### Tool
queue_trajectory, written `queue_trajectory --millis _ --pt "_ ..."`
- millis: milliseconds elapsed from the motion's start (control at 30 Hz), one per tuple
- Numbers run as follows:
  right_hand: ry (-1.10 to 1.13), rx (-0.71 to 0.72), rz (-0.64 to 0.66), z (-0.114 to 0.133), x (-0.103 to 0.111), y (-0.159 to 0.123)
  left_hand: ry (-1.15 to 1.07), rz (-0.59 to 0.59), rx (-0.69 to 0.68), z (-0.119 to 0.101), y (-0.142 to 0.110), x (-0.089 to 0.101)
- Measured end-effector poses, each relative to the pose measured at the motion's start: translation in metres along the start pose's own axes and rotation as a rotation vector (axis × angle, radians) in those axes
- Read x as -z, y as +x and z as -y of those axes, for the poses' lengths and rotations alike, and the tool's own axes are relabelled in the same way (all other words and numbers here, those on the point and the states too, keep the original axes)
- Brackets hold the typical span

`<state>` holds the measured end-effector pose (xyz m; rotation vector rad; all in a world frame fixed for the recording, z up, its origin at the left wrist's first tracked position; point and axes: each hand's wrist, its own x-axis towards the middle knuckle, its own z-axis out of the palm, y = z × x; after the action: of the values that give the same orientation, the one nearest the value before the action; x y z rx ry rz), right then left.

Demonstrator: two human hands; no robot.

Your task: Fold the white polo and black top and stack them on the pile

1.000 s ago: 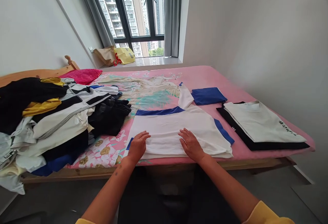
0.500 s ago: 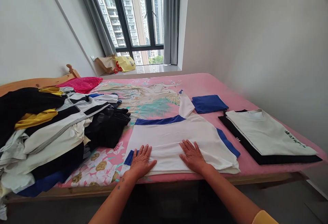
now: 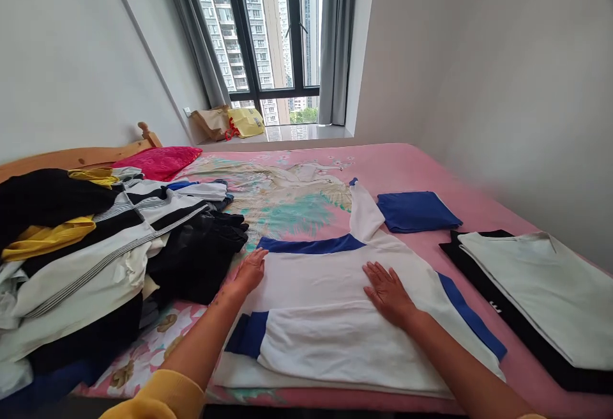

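while the near sleeve lies across the shirt, the far sleeve remains unfolded; right hand fingers slightly apart, left hand fingers, cannot tell.

I saw the person's bare left hand, back upward, fingers close together, its forearm running back from them into a yellow cloth sleeve. Right of those fingers, the bare right hand lay open, palm down, fingers slightly spread.
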<state>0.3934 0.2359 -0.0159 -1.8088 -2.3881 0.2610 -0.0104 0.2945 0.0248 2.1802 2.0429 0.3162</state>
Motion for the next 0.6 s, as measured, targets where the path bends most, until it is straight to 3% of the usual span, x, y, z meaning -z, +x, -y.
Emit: queue_trajectory --millis 167,333,500,533,600 --pt "-0.033 0.1 -0.014 -0.01 -0.006 0.016 -0.008 0.02 -0.046 0.006 0.062 -0.014" --pt "-0.039 0.141 -0.008 -0.017 -0.003 0.041 -0.009 -0.002 -0.016 0.011 0.099 -0.029" --pt "-0.103 0.03 -0.056 -0.025 -0.007 0.075 0.011 -0.197 0.149 0.003 0.099 -0.031" --pt "-0.113 0.001 -0.068 -0.026 -0.008 0.082 0.015 -0.228 0.135 -0.003 0.093 -0.032" --pt "-0.124 -0.041 -0.094 -0.028 -0.01 0.096 0.029 -0.207 -0.051 -0.015 0.076 -0.035"
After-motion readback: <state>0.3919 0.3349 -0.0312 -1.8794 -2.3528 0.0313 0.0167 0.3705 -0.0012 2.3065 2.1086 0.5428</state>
